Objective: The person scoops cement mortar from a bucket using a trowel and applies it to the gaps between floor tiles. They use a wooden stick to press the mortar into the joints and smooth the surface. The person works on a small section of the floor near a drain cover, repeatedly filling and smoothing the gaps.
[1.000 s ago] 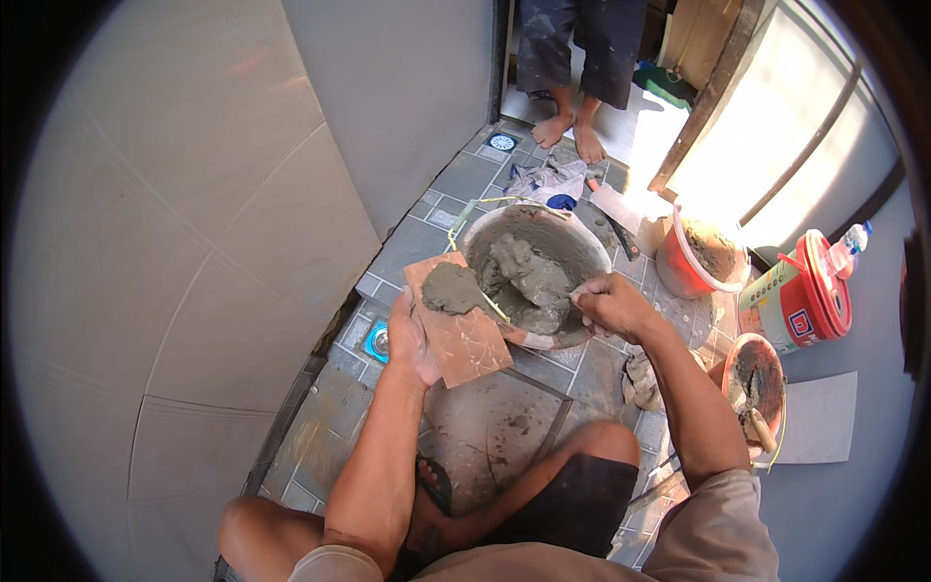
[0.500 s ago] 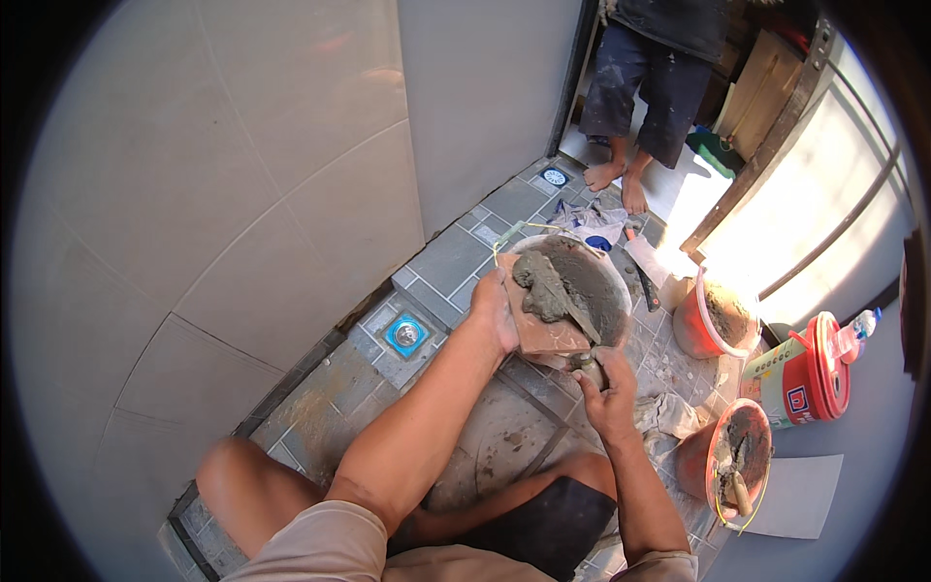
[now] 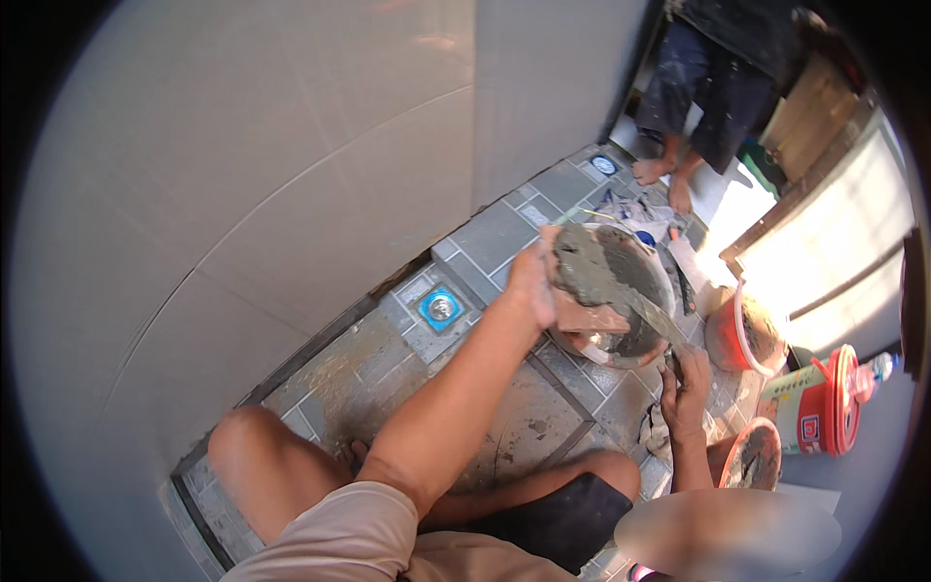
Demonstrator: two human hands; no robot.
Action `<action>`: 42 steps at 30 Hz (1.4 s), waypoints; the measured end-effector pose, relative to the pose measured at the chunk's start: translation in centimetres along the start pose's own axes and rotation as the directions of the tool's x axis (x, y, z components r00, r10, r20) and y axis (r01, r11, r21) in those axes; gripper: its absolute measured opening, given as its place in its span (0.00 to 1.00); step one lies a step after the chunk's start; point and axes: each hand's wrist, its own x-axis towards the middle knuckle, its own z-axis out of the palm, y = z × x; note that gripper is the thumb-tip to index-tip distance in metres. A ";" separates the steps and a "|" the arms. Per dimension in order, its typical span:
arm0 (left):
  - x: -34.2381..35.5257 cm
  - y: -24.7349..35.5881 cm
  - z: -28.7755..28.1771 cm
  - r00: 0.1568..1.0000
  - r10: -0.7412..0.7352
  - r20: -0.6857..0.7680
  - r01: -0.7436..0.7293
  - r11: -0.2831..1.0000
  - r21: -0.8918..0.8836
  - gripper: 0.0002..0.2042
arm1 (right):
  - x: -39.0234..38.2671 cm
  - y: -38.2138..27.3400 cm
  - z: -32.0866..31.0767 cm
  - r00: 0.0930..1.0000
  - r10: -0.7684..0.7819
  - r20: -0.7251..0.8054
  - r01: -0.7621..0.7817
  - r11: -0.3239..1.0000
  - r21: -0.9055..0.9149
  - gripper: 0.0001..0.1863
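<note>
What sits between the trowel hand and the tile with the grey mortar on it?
Nothing visible does. The right hand holds a trowel whose blade reaches the mortar-covered tile that the left hand holds above the mortar basin.

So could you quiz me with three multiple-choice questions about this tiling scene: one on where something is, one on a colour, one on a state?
1. Where is the floor drain?
A. By the foot of the wall
B. Inside the mortar pan
C. On the windowsill

2. What colour is the bucket right of the mortar pan?
A. Green
B. Orange-red
C. White

3. What is on the tile in the left hand?
A. Nothing
B. Grey mortar
C. Paint

Answers:
1. A, it sits in the floor tiles beside the wall.
2. B, its rim is orange-red.
3. B, the right hand works a trowel over grey mortar.
</note>
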 end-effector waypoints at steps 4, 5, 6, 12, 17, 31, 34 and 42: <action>-1.5 3.4 -2.8 0.991 0.090 -0.098 -0.077 0.989 0.124 0.30 | 3.8 -0.6 -0.3 0.976 0.162 0.149 -0.125 0.965 -0.228 0.13; -1.9 3.8 -3.8 0.987 0.113 -0.118 -0.097 0.987 0.129 0.30 | 5.6 -1.4 0.3 0.936 0.255 0.242 -0.193 0.948 -0.252 0.12; -2.2 4.0 -4.7 0.991 0.095 -0.095 -0.084 0.989 0.118 0.31 | 7.3 -1.3 1.2 0.906 0.287 0.311 -0.182 0.927 -0.328 0.12; -3.8 2.5 -9.0 0.998 -0.052 -0.031 0.053 0.998 0.018 0.32 | 14.2 -1.2 8.7 0.720 0.409 0.561 -0.114 0.867 -0.486 0.14; -4.8 1.4 -10.3 0.995 -0.095 -0.039 0.095 0.995 -0.002 0.31 | 14.2 -2.9 12.5 0.636 0.400 0.660 -0.168 0.906 -0.387 0.15; -5.1 0.4 -11.0 0.994 -0.109 0.014 0.106 0.988 0.116 0.32 | 8.6 -1.5 3.4 0.607 0.462 0.647 -0.743 0.619 0.254 0.12; -5.2 0.0 -9.7 0.988 -0.145 0.049 0.137 0.981 0.139 0.32 | 5.7 -2.9 1.9 0.818 0.358 0.450 -0.540 0.746 0.389 0.08; -6.3 -2.0 -6.7 0.976 -0.211 0.062 0.196 0.962 0.191 0.31 | -0.6 -6.4 2.7 0.995 0.087 0.042 -0.094 0.978 0.184 0.18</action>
